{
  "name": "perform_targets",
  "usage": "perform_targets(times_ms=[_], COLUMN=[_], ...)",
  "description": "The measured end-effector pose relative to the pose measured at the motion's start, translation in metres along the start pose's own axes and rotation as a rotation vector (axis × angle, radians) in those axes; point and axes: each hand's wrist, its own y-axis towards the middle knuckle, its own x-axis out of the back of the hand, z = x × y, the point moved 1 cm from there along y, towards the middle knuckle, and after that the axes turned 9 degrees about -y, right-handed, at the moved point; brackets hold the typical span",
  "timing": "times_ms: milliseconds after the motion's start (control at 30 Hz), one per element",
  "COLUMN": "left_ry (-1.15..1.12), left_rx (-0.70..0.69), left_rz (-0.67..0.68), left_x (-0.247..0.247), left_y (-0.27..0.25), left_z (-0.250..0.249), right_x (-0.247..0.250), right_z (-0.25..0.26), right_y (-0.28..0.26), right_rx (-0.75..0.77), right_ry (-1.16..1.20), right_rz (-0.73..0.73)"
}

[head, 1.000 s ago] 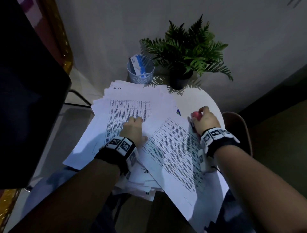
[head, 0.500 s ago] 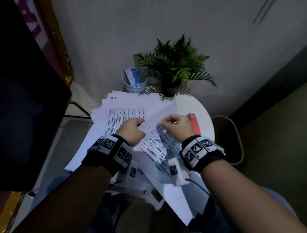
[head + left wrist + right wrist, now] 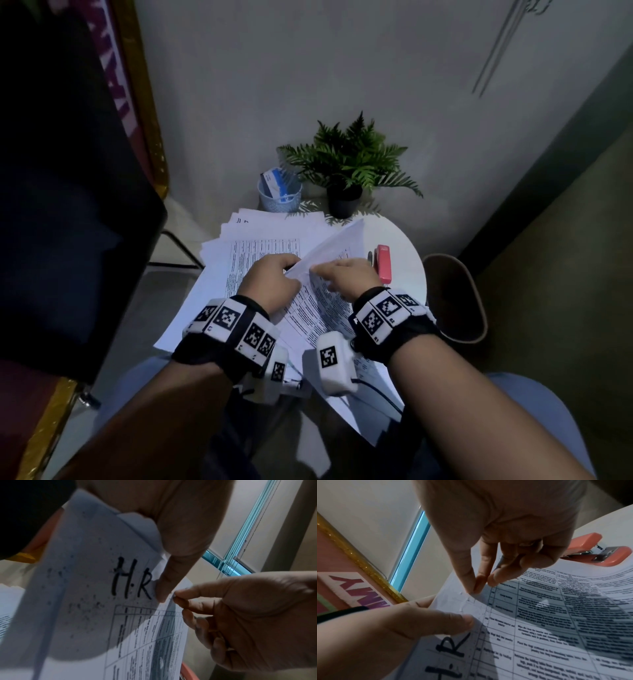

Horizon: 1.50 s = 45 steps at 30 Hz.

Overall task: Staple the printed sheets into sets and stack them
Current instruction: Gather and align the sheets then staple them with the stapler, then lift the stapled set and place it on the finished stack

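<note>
1. Overhead first: left hand [image 3: 272, 282] and right hand [image 3: 346, 275] raised close together above the round white table [image 3: 402, 240], both gripping one corner of a set of printed sheets [image 3: 329, 301] lifted off the spread pile of papers [image 3: 260, 240]. Red stapler [image 3: 383, 263] lying on the table just right of the right hand, untouched. Potted fern [image 3: 346, 164] and a mesh cup [image 3: 279, 197] at the far edge.
2. Left wrist view next: left thumb [image 3: 164, 585] pressed flat on the front of the set of printed sheets [image 3: 96, 601], pinching the corner. Right hand [image 3: 248, 615] alongside, fingertips [image 3: 180, 595] nipping the same corner's edge. Handwritten "H.R" in black marker above a printed table; table text too blurred to read.
3. Right wrist view last: right hand [image 3: 496, 534] pointing down, thumb and forefinger pinched together on the sheet corner [image 3: 471, 596]. Left hand [image 3: 402, 626] clamping the paper just below, thumb on top. Marker "R" legible again; stapler [image 3: 597, 550] behind the fingers. Sideways letters "ANN" on a pink board [image 3: 359, 591], cut off.
</note>
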Motion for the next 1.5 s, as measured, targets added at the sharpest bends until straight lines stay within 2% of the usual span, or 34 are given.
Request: perform_targets(times_ms=[133,233,500,633,767,900,1067,1167,1300,1400,1500], left_ry=[-0.02,-0.044,0.092,0.201,0.29,0.35,0.374,0.371,0.348,0.363,0.448], left_rx=[-0.028,-0.037,-0.021,0.031,0.089,0.13,0.167,0.095,0.0,-0.056,-0.103], left_rz=[-0.001,-0.012,-0.033,-0.042,-0.031,-0.047,-0.12,-0.155,-0.195,-0.21,-0.263], left_x=[0.001,0.002,0.005,0.004,0.002,0.001,0.012,0.023,0.043,0.054,0.065], left_y=[-0.002,0.0,0.011,0.027,0.042,0.047,0.053,0.053,0.053,0.048,0.043], left_z=[0.001,0.004,0.005,0.012,0.017,0.015,0.013,0.003,-0.001,-0.019,-0.035], right_x=[-0.007,-0.01,0.004,0.052,0.127,0.204,0.256,0.269,0.271,0.256,0.223], right_z=[0.0,0.002,0.001,-0.014,-0.033,-0.058,-0.081,-0.082,-0.08,-0.071,-0.051], right_y=[-0.002,-0.002,0.017,0.035,0.058,0.082,0.114,0.12,0.125,0.116,0.097], right_rx=[0.02,0.096,0.181,0.155,0.097,-0.024,-0.128,-0.153,-0.156,-0.038,0.151], right_ry=[-0.03,-0.08,-0.035,-0.026,-0.177,-0.373,-0.424,-0.45,-0.374,-0.391,-0.443], right_rz=[0.015,0.028,-0.187,-0.303,-0.484,-0.662,-0.772,-0.762,-0.714,-0.687,-0.583])
